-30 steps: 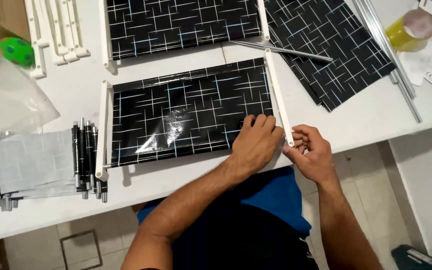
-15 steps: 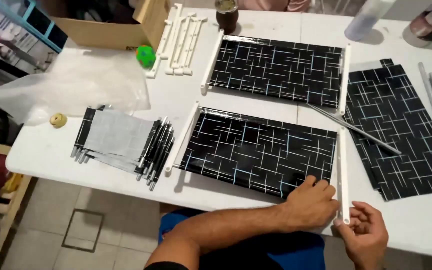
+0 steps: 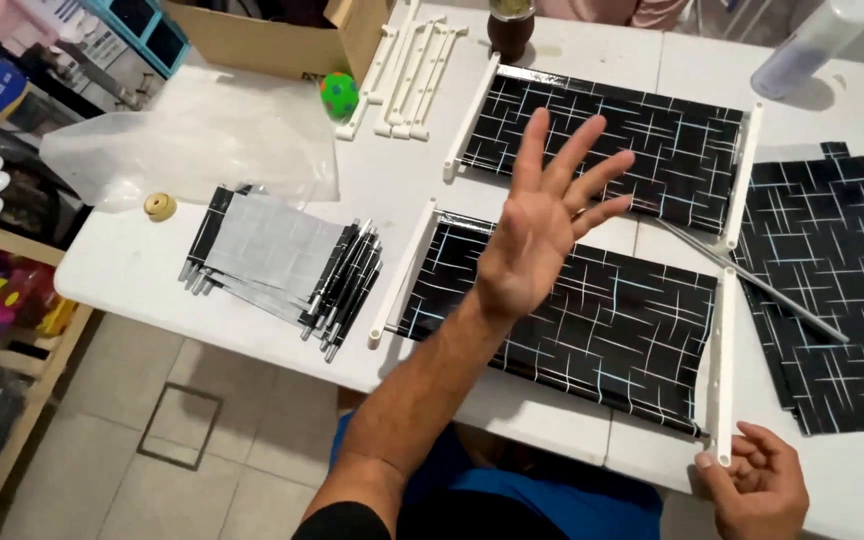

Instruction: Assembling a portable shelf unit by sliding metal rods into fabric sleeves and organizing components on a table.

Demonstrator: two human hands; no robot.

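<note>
A black sheet with a pale line pattern [image 3: 602, 330] lies stretched between two white plastic bars on the white table [image 3: 132, 270]. My left hand [image 3: 542, 225] is raised above this sheet, palm down, fingers spread, holding nothing. My right hand [image 3: 757, 490] pinches the near end of the right white bar [image 3: 723, 360] at the table's front edge. A second framed black sheet [image 3: 612, 150] lies just behind the first.
Loose black patterned sheets [image 3: 837, 300] lie at right under a thin metal rod [image 3: 752, 280]. A stack of folded sheets with rods [image 3: 282, 260], clear plastic film [image 3: 192, 140], a cardboard box [image 3: 272, 35], a green ball [image 3: 340, 95] and spare white bars [image 3: 402, 65] sit at left and back.
My left hand has lifted off the sheet's near right corner and now hovers open above its middle. My right hand still holds the bar's end. The view shifted back and left.
</note>
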